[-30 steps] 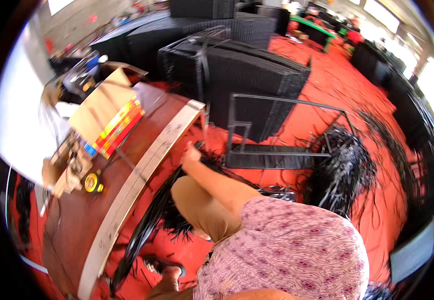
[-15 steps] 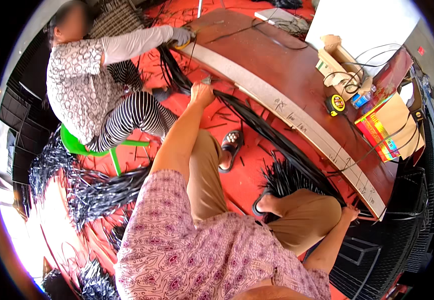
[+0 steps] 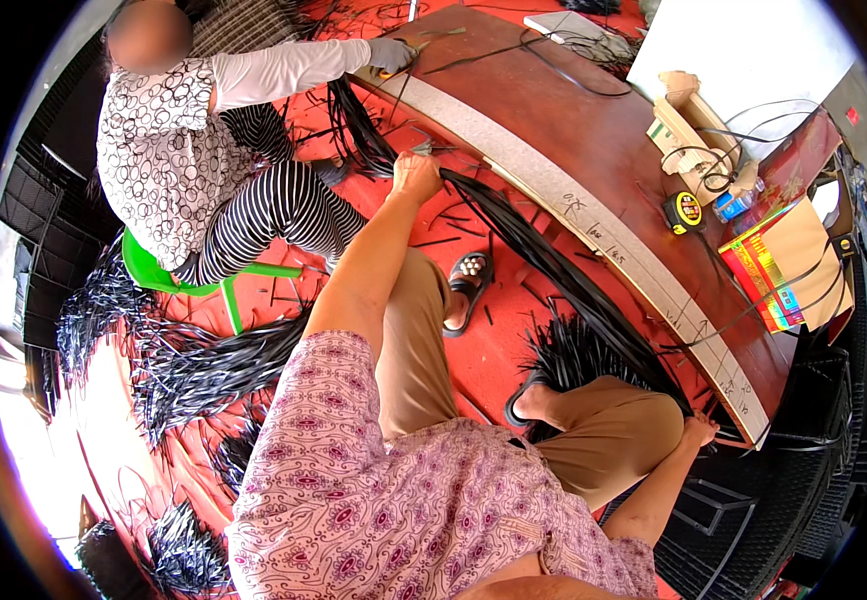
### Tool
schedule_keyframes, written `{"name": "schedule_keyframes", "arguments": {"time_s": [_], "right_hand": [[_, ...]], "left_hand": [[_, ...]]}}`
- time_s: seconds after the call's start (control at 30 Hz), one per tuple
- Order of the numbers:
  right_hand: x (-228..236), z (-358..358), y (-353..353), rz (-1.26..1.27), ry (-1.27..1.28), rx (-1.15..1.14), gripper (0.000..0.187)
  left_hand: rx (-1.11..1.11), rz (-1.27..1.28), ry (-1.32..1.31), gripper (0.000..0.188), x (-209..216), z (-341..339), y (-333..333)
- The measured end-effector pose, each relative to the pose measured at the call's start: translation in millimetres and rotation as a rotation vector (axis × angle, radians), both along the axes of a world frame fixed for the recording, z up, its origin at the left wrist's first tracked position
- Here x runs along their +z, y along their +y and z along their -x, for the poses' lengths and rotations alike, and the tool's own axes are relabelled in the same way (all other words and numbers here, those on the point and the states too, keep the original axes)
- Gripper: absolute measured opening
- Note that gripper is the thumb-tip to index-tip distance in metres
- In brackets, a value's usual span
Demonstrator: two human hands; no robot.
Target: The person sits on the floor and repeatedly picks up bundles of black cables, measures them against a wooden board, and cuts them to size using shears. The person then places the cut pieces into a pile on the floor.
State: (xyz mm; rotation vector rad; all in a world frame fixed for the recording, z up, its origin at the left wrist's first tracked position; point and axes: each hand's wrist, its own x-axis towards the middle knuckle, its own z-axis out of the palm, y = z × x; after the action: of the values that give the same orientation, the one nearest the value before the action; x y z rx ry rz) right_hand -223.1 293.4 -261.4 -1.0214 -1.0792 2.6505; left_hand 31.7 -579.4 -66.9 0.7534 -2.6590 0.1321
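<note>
A long bundle of black plastic strips (image 3: 554,264) stretches between my two hands, beside the pale front edge of the table. Near the bundle's far left part, my left hand (image 3: 417,175) is closed round it. A loose tail of strips continues past that fist toward the co-worker. My right hand (image 3: 700,430) is closed on the bundle's other end, at the table's right corner; part of its fingers is hidden. Handwritten marks run along the table's pale edge strip (image 3: 594,232).
A co-worker sits on a green stool (image 3: 226,290), one grey-gloved hand (image 3: 390,55) at the table's far left corner. On the reddish-brown table (image 3: 544,110) lie a tape measure (image 3: 685,211), a cardboard piece and a box (image 3: 792,262). More black strips (image 3: 224,370) lie on the red floor.
The whole view has shifted slightly. The bundle now hangs a little farther from the table edge, with my left hand drawn slightly away from it. Both hands keep their grip.
</note>
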Motion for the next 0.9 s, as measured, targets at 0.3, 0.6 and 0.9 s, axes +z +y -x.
{"name": "schedule_keyframes", "arguments": {"time_s": [0.3, 0.6, 0.9], "right_hand": [[-24, 21, 34, 0.007, 0.089, 0.086, 0.021], [7, 0, -14, -0.011, -0.071, -0.012, 0.030], [41, -22, -38, -0.061, -0.041, -0.205, 0.043]], "left_hand": [[-0.003, 0.004, 0.015, 0.017, 3, 1, 0], [0.016, -0.001, -0.008, 0.018, 1, -4, 0], [-0.007, -0.030, -0.058, 0.020, 0, 6, 2]]}}
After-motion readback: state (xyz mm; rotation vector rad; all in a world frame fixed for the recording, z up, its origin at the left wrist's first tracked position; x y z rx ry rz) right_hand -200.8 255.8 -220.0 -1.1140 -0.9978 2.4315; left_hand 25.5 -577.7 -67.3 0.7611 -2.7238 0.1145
